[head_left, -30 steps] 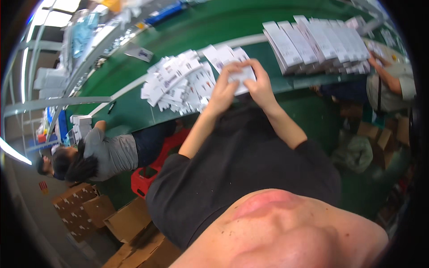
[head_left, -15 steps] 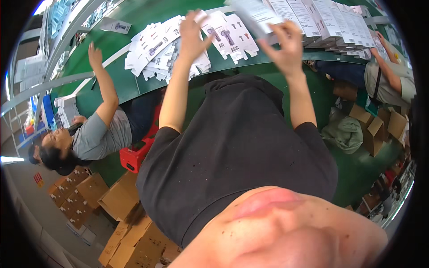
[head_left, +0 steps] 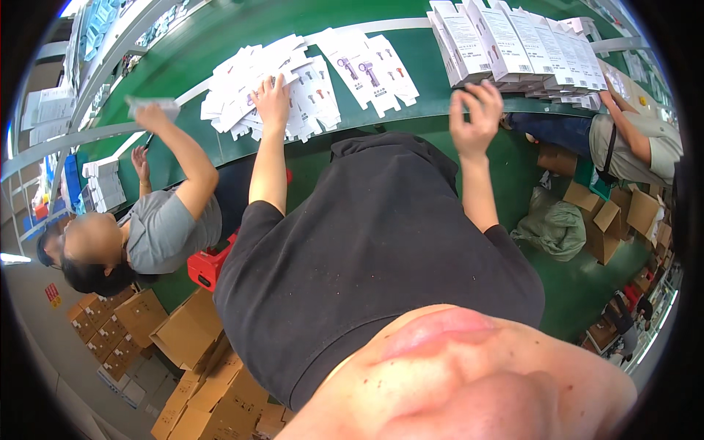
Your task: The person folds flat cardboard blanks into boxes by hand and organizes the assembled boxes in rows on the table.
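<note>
My left hand (head_left: 272, 101) rests with spread fingers on a loose pile of flattened white cartons (head_left: 238, 86) printed with small purple and red devices. To the right of that pile, a few more flat cartons (head_left: 370, 73) lie overlapping on the green bench. My right hand (head_left: 475, 121) is over the bench's front edge, fingers apart and curled, nothing in it. Just beyond it stand folded-up white boxes (head_left: 499, 44), packed side by side in a row at the far right.
The green bench (head_left: 396, 51) runs across the top. At the left a co-worker (head_left: 172, 213) holds a white carton (head_left: 163, 108); at the right another person's arms (head_left: 631, 125) reach in. Brown cardboard boxes (head_left: 220, 396) and a grey-green sack (head_left: 554, 224) are on the floor.
My left hand has moved left and down onto the flat cartons. My right hand has drawn back from a white box, which it let go at the row. The left co-worker has lifted a carton.
</note>
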A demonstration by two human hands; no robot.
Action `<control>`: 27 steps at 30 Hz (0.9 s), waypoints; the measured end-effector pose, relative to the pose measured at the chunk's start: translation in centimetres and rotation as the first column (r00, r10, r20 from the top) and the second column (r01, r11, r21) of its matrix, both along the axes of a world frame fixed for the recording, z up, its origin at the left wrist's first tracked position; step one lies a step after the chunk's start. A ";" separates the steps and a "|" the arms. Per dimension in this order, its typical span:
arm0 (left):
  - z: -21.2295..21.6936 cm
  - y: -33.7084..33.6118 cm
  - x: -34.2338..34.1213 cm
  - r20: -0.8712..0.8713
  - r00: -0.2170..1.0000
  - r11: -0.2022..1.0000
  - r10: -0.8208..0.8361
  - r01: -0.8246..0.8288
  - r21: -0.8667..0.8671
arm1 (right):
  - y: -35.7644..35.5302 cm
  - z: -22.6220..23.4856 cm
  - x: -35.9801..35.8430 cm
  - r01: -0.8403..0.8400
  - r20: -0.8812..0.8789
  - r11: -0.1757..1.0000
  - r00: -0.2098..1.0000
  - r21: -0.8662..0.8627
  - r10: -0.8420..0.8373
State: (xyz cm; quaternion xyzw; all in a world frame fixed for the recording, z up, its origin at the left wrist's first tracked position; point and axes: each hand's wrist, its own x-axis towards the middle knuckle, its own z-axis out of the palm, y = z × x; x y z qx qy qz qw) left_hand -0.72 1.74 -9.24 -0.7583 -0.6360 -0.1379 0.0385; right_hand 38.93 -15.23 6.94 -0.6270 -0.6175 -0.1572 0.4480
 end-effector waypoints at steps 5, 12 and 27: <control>10.9 -5.8 4.5 0.209 0.930 0.876 -0.303 0.186 0.445 | -0.1 -1.8 -5.3 -0.281 -0.310 0.950 0.923 -0.136 0.229; 19.2 -15.1 13.6 0.840 0.440 0.911 -0.318 0.387 0.142 | 3.1 -1.3 -9.1 -0.629 -0.713 0.767 0.596 -0.127 0.371; 22.5 -13.3 13.5 0.928 0.245 0.832 0.280 0.420 -0.362 | 5.0 -2.1 -9.3 -0.441 -0.232 0.878 0.888 -0.188 0.396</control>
